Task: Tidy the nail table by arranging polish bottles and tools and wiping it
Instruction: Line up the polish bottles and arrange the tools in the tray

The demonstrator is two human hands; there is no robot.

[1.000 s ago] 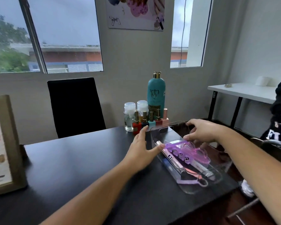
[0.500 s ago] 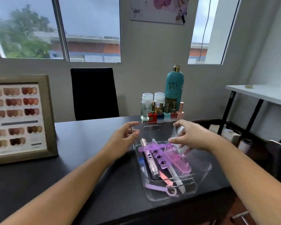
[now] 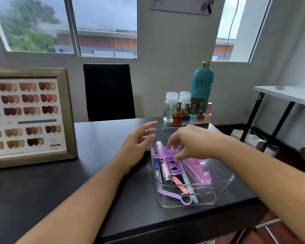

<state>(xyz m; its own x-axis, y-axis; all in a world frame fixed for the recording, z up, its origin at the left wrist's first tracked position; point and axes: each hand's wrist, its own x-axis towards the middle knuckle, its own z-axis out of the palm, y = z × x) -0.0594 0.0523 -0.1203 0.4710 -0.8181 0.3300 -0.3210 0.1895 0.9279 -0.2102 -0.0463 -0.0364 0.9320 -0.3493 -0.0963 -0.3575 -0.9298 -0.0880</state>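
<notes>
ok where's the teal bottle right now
In the head view the teal bottle stands at the black table's far right, behind the row of polish bottles.

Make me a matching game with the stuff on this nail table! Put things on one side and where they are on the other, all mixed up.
Things:
1. teal bottle
2. purple toe separator
3. framed colour chart
4. black chair

Places:
A. standing at the table's left side
B. behind the table, under the window
C. inside the clear tray, under the right hand
D. at the table's back edge, behind the row of small polish bottles

Pairs: 1-D, 2-C, 3-A, 4-B
</notes>
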